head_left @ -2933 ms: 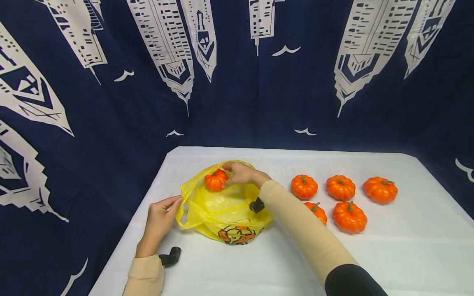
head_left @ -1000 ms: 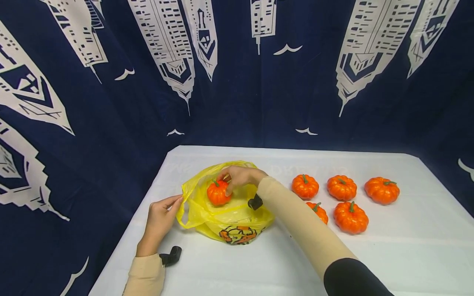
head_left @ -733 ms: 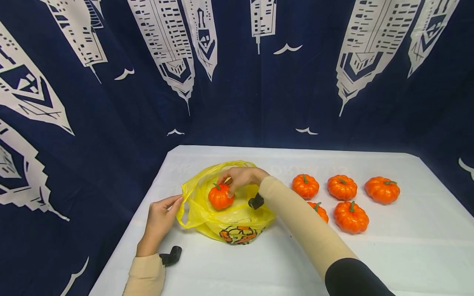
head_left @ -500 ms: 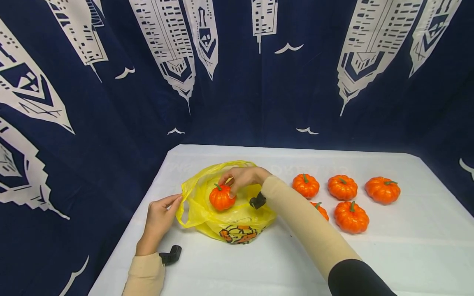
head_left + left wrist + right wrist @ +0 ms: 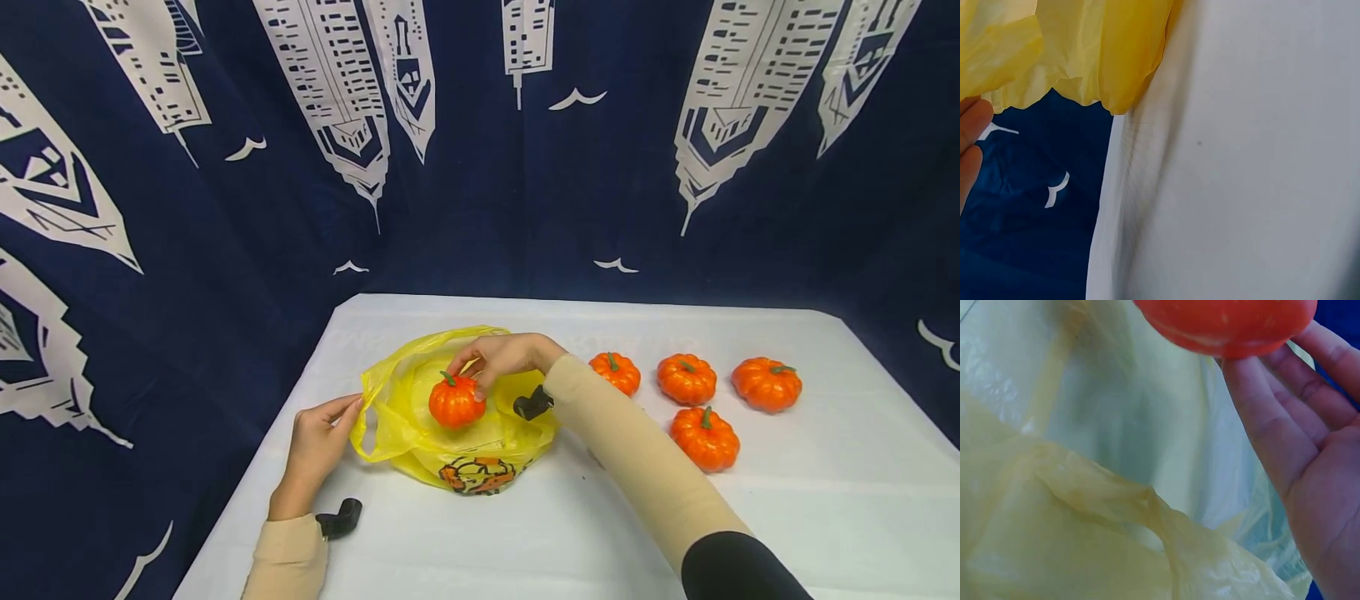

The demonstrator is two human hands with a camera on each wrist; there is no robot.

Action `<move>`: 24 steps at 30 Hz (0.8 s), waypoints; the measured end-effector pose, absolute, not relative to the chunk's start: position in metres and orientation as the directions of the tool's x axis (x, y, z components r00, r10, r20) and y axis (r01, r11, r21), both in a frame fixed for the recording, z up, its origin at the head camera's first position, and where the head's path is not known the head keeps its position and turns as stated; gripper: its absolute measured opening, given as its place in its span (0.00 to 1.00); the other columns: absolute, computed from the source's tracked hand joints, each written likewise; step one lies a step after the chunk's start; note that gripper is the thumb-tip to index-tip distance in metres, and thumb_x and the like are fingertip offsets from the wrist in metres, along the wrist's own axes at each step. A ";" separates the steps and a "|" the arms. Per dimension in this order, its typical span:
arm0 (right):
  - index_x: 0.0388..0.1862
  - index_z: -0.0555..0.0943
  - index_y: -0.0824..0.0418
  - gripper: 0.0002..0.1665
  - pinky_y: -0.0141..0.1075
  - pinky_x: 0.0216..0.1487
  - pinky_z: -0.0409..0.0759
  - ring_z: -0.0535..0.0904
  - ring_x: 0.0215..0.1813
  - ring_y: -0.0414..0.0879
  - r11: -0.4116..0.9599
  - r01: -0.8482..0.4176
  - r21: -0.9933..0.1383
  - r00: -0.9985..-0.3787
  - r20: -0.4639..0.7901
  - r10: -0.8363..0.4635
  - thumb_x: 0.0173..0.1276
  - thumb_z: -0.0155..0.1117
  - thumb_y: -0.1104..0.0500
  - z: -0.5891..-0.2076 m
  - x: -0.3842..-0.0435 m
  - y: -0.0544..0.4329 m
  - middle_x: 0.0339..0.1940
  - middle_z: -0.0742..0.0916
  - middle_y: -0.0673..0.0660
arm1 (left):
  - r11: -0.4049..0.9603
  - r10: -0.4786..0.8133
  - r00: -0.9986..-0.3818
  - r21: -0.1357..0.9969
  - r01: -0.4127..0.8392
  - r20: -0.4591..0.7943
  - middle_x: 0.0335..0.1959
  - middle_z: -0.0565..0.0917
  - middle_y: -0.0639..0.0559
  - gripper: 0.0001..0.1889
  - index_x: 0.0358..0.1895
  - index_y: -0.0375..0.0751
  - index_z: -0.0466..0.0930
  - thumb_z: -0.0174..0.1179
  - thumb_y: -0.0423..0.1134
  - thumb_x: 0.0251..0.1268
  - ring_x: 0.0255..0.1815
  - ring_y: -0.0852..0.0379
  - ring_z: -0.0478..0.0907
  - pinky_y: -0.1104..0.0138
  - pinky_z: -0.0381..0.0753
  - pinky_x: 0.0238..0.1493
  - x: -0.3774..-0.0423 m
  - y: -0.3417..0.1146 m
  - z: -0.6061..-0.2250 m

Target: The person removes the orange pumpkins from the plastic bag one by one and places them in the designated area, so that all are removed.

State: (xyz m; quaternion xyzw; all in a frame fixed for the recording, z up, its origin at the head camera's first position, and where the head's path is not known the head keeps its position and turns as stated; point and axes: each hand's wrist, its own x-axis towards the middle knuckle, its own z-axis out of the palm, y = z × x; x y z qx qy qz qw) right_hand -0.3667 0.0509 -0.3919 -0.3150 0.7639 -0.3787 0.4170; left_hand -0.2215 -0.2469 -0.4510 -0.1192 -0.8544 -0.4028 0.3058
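Observation:
A yellow plastic bag (image 5: 416,450) with a printed front lies on the table, its mouth held wide. My left hand (image 5: 315,450) pinches the bag's left edge by the handle between thumb and fingers; only its fingertips (image 5: 971,128) show in the left wrist view. Within the bag's mouth, my right hand (image 5: 513,357) grips a small orange pumpkin (image 5: 456,403) from its right side, the green stem pointing up. From the right wrist, the thumb and fingers of that hand (image 5: 1329,469) meet the pumpkin (image 5: 1229,325) above the thin yellow film.
Several more orange pumpkins stand to the right: one (image 5: 615,372) partly behind the right sleeve, others at the back (image 5: 687,379) and far right (image 5: 767,385), and one nearer (image 5: 705,439). A white cloth covers the table (image 5: 450,550); a dark blue printed curtain (image 5: 480,233) hangs behind.
The held pumpkin has come from the bag's back left toward the front and right, with the right hand. One front pumpkin is now hidden behind the right forearm. My left hand keeps its hold.

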 end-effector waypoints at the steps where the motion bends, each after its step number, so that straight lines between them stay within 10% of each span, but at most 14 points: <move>1: 0.67 0.75 0.60 0.37 0.40 0.68 0.77 0.71 0.74 0.52 0.508 -0.169 -0.844 -0.448 -0.394 -0.803 0.56 0.71 0.70 -0.391 -0.366 0.053 0.70 0.77 0.55 | 0.647 -0.044 -0.787 0.617 0.447 0.616 0.37 0.90 0.36 0.07 0.40 0.29 0.89 0.68 0.25 0.59 0.42 0.40 0.88 0.91 0.72 0.45 -0.221 -0.247 -0.451; 24: 0.68 0.73 0.66 0.38 0.45 0.74 0.70 0.73 0.72 0.52 0.412 -0.274 -0.869 -0.371 -0.300 -0.879 0.57 0.73 0.70 -0.354 -0.327 0.102 0.69 0.78 0.59 | 0.647 -0.053 -0.795 0.627 0.434 0.605 0.36 0.90 0.37 0.06 0.39 0.29 0.89 0.68 0.25 0.59 0.43 0.39 0.88 0.91 0.72 0.45 -0.220 -0.245 -0.452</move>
